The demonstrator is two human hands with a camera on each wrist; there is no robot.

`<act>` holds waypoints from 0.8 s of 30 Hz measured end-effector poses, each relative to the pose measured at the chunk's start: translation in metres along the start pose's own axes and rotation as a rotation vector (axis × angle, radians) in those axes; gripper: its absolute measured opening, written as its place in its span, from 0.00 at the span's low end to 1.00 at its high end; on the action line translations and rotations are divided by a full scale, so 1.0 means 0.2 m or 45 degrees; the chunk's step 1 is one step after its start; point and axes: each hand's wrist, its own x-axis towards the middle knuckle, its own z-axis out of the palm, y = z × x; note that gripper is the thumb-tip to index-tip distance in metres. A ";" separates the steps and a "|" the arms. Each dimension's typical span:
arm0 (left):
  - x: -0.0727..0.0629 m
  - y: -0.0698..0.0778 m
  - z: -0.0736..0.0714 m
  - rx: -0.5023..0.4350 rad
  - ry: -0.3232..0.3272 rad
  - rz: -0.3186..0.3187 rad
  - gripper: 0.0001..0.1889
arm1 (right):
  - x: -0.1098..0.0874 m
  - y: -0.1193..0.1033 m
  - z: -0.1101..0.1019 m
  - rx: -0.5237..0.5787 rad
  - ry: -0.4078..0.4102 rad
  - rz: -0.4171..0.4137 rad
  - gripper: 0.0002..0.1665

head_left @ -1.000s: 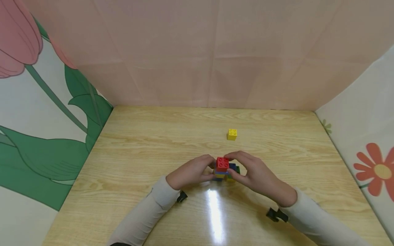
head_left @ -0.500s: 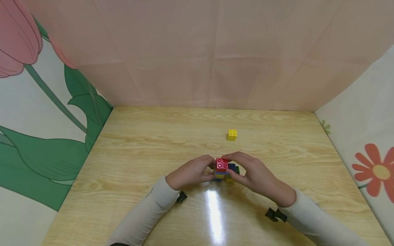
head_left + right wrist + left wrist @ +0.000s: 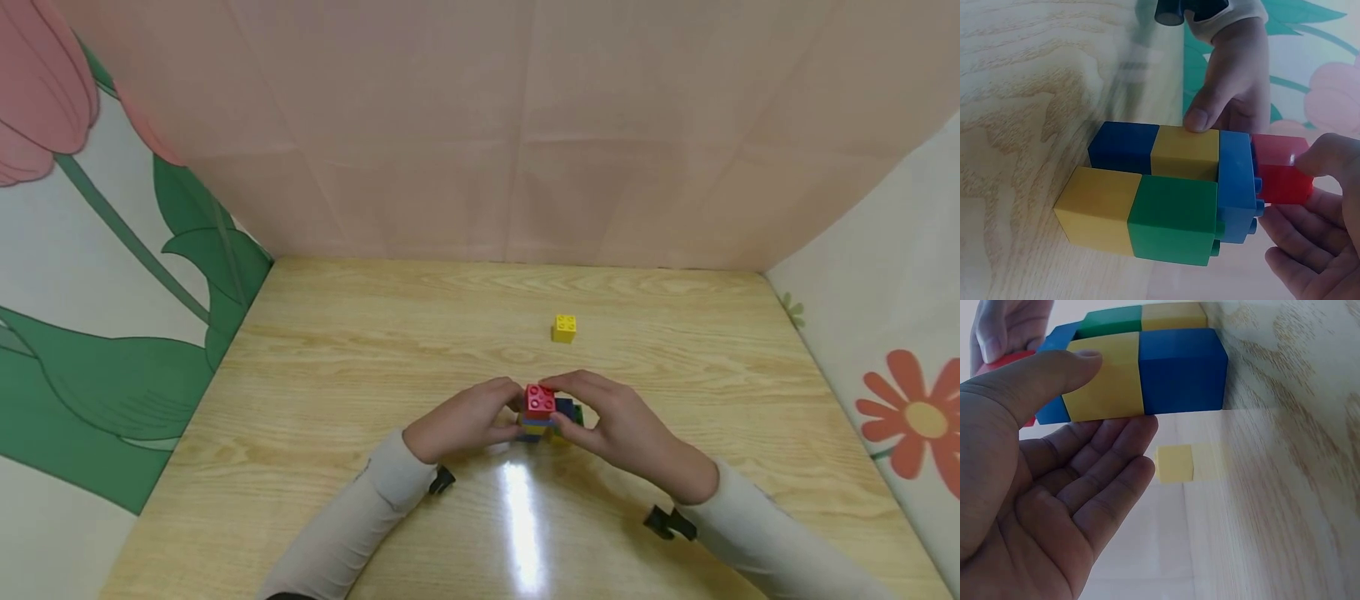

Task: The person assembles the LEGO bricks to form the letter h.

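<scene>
Brick stack [image 3: 533, 429] upright on table [image 3: 375, 333], just right of and below center of the head frame. Right hand [image 3: 636, 423] pinching red brick [image 3: 540, 402] at the top, thumb one side, fingers the other. Left hand [image 3: 467, 422] gripping the stack, thumb on mid yellow brick [image 3: 1185, 151]; that one sits over lower blue brick [image 3: 1124, 147]. Column beside it: green brick [image 3: 1172, 220] over base yellow brick [image 3: 1097, 209]. Long blue brick [image 3: 1236, 181] spans both columns, red on one end. Can't tell if red's fully seated. Loose yellow brick [image 3: 565, 328] sits apart, above the stack in the head frame.
</scene>
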 end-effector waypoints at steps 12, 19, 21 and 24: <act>0.00 0.01 -0.01 -0.012 -0.008 -0.002 0.19 | 0.00 -0.01 -0.01 -0.019 -0.032 0.050 0.24; 0.00 0.01 -0.01 -0.009 -0.007 -0.005 0.19 | 0.00 -0.01 -0.01 -0.046 -0.032 0.030 0.25; 0.00 0.00 -0.01 -0.009 -0.010 -0.013 0.20 | 0.00 -0.01 -0.01 -0.055 -0.031 0.025 0.25; 0.00 0.01 -0.01 -0.010 -0.015 -0.018 0.20 | 0.00 -0.01 -0.01 -0.061 -0.027 0.013 0.25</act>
